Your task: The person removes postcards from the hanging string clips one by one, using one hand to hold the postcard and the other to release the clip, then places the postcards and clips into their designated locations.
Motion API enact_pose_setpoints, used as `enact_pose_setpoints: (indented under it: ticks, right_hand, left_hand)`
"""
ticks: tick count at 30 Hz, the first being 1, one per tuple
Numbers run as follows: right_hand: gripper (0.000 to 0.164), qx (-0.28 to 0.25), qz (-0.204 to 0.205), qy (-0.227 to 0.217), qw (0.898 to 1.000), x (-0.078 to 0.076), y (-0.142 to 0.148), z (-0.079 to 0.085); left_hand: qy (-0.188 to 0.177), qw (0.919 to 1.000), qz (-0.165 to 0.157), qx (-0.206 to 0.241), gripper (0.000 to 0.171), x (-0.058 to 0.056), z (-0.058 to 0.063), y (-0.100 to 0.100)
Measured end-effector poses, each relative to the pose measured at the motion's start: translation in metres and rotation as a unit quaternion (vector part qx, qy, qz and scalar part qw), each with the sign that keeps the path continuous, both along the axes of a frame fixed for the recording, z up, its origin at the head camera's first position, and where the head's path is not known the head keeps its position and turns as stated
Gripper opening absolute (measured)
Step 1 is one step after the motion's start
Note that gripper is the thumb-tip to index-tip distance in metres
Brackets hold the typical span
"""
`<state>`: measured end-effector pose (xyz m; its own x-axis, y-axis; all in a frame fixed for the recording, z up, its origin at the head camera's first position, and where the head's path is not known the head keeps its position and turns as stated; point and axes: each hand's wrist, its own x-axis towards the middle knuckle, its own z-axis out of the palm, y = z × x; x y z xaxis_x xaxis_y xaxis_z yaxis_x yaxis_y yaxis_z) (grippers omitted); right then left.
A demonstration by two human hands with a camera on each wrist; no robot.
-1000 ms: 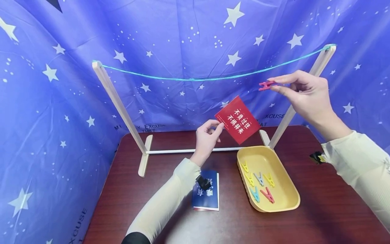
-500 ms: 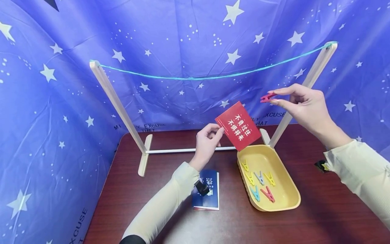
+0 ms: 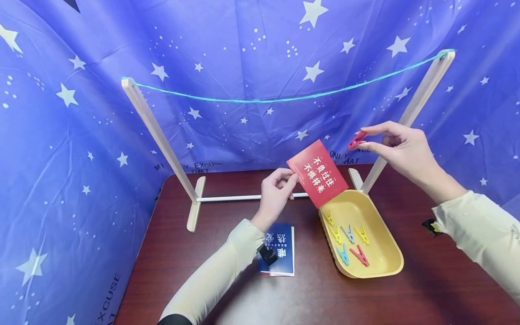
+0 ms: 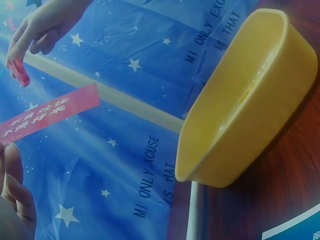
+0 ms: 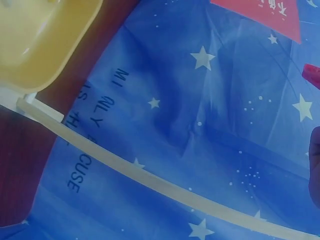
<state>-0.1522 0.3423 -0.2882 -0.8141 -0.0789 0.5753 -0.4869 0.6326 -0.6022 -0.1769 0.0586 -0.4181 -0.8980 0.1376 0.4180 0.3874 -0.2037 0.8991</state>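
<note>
Between thumb and fingers, my left hand pinches the left corner of a red card with white writing. The card is tilted and held up in front of the rack, its lower corner overlapping the tray's far rim in the head view. To the right of the card and a little higher, my right hand pinches a red clothespin between thumb and forefinger. Clothespin and card are apart. Above both hands sags a turquoise string. In the right wrist view only an end of the clothespin shows.
The string spans two wooden posts joined by a white rod low down. A yellow tray holding several clothespins stands at the right. A stack of cards, blue on top, lies below my left forearm. A starry blue curtain hangs behind.
My right hand has come down with the red clothespin, which has turned in its fingers. My left hand has lowered the red card slightly. The head view has shifted a little.
</note>
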Motion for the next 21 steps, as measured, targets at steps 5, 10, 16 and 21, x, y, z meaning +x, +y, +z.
enact_pose_setpoints:
  ticks: [5, 10, 16, 21]
  right_hand:
    - [0.037, 0.005, -0.005, -0.028, 1.0, 0.003, 0.002, -0.007]
    - [0.037, -0.001, -0.007, -0.045, 0.999, 0.005, 0.002, -0.013]
    - [0.038, -0.007, 0.0, -0.052, 0.999, 0.006, 0.001, -0.017]
    - [0.036, -0.001, -0.002, -0.048, 0.999, 0.006, 0.0, -0.015]
  left_hand:
    - [0.001, 1.0, 0.0, -0.004, 0.012, 0.003, -0.003, -0.004]
    - [-0.015, 0.9999, 0.002, -0.007, 0.013, 0.007, -0.005, -0.008]
    - [-0.055, 0.9984, 0.003, 0.013, 0.016, 0.009, -0.005, -0.015]
    - [-0.066, 0.9977, 0.007, 0.017, 0.018, 0.011, -0.004, -0.019]
